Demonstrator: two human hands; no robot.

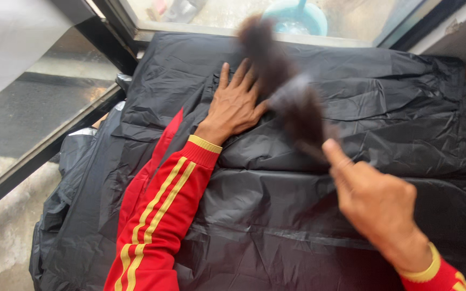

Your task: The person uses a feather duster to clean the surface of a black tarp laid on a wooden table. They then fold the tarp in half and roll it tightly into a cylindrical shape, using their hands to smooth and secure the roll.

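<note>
A dark brown tuft of hair or fibre, blurred by motion, runs from the upper middle of the frame down towards the centre right, over a black plastic sheet that covers the surface. The right hand, at the lower right, is clenched around the tuft's lower end, thumb raised towards it; what exactly the fingers pinch is hidden by blur. The left hand, in the upper centre, lies flat and spread on the plastic with nothing in it, fingertips just beside the tuft.

Judging by the blur, the tuft is swinging fast, so loose strands could fly off and land on the sheet or past its edge. The plastic is thin and creased; if the flat hand lifts or slides, the sheet could bunch up and drag under the strokes. The swinging end passes close to the spread fingers and could strike them.

Counted: one tuft, one visible black sheet with crumpled folds at its left edge, two hands, two red sleeves with yellow stripes. Beyond the sheet, one teal basin shows through the glass pane at the top of the frame.
</note>
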